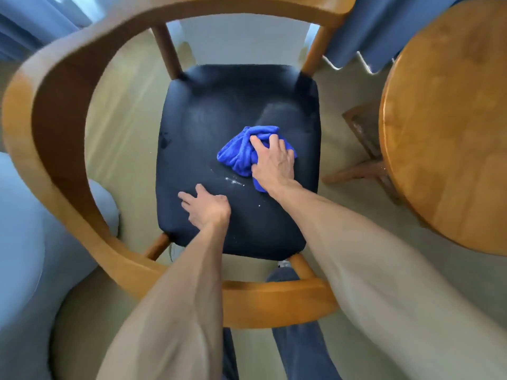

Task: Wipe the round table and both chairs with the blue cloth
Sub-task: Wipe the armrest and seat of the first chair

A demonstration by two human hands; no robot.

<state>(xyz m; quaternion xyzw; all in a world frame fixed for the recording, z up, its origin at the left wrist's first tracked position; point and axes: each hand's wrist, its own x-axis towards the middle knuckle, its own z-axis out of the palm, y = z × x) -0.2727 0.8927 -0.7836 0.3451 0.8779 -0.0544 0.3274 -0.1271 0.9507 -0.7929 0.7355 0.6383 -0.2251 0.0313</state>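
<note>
A wooden chair point(55, 111) with a curved back rail and a black padded seat point(208, 122) stands right below me. The bunched blue cloth point(236, 154) lies on the right half of the seat. My right hand point(271, 163) presses down on the cloth, its fingers spread and curled into the folds. My left hand point(205, 207) rests on the seat's near left part, fingers lying flat on the padding. A few white crumbs point(234, 182) lie on the seat between the two hands. The round wooden table point(450, 127) stands at the right.
Blue curtains point(384, 28) hang behind the chair and table. A pale upholstered piece point(30, 242) sits at the left. The table's wooden base point(362, 168) stands on the beige floor right of the chair. My legs in dark trousers point(299, 341) show under the chair's rail.
</note>
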